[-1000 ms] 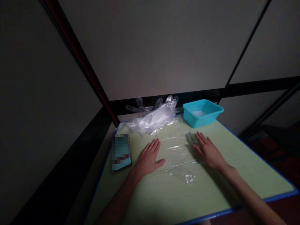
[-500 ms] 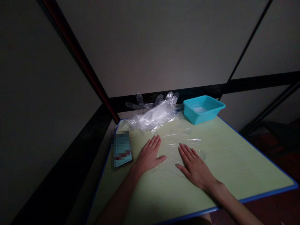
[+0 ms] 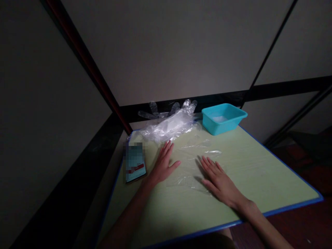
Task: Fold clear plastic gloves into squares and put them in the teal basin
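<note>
A clear disposable plastic glove (image 3: 192, 174) lies flat on the pale table (image 3: 261, 173), its fingers pointing away to the upper right. At its left edge is my left hand (image 3: 163, 165), fingers stretched and thumb apart, holding nothing. My right hand (image 3: 218, 180) hovers low over the glove's right side, fingers extended; a dark shadow shows beside its thumb and fingertips. Beyond both hands, a heap of clear plastic gloves (image 3: 171, 126) is bunched at the table's far edge, some fingers standing up against the wall.
A turquoise plastic basin (image 3: 223, 121) stands at the far right, with something white in its bottom. A phone (image 3: 136, 164), partly pixelated, lies by the left edge. Blue trim (image 3: 293, 204) borders the table, and dark-banded wall panels (image 3: 181, 52) rise behind it.
My left hand has tilted up and shifted slightly away toward the heap. My right hand has lifted a little off the glove and moved slightly right. The view has shifted a bit.
</note>
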Motion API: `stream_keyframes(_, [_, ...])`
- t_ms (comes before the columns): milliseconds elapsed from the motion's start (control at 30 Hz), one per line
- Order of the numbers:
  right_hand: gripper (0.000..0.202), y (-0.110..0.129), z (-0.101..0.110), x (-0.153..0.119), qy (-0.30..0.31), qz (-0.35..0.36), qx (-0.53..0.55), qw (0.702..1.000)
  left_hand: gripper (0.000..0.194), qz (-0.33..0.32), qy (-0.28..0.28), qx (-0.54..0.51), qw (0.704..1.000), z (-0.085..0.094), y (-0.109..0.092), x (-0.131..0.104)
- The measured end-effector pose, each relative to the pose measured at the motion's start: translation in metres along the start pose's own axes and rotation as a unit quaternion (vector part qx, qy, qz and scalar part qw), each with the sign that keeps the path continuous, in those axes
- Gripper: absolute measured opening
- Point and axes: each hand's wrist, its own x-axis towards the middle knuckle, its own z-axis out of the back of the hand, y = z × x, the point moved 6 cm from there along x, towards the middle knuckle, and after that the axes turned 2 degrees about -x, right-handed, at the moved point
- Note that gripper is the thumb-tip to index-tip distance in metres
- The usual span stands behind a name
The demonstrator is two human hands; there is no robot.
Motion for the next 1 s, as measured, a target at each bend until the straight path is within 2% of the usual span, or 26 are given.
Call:
stream_keyframes(100, [0.049,-0.008,0.021,-0.005,-0.06,-0.054,0.112,0.99,0.06,-0.023,0.0,0.019,1.0,0.001,-0.027,0.001])
stream_keyframes(167, [0.037,-0.017,0.034,-0.011,-0.104,-0.117,0.18,0.971,0.059,-0.059,0.045,0.038,0.997,-0.009,-0.048,0.0])
stream_keyframes(233, [0.026,-0.022,0.038,-0.016,-0.095,-0.161,0.228,0.956,0.061,-0.1,0.094,0.061,0.989,-0.021,-0.064,-0.002])
stream_keyframes(300, [0.023,-0.023,0.034,-0.02,-0.053,-0.182,0.243,0.951,0.064,-0.128,0.129,0.086,0.98,-0.032,-0.073,-0.004])
stream_keyframes(433, [0.027,-0.021,0.022,-0.025,0.002,-0.198,0.186,0.963,0.065,-0.141,0.155,0.133,0.969,-0.046,-0.071,-0.007])
stream_keyframes(633, [0.017,-0.011,0.012,-0.019,0.006,-0.191,0.149,0.97,0.064,-0.141,0.155,0.16,0.965,-0.051,-0.067,-0.01])
stream_keyframes(867, [0.011,-0.009,0.009,-0.018,-0.027,-0.231,0.307,0.923,0.065,-0.14,0.157,0.165,0.964,-0.05,-0.069,-0.009])
stream_keyframes(1000, [0.024,-0.005,0.007,-0.019,-0.021,-0.231,0.377,0.897,0.064,-0.14,0.158,0.159,0.964,-0.05,-0.069,-0.009])
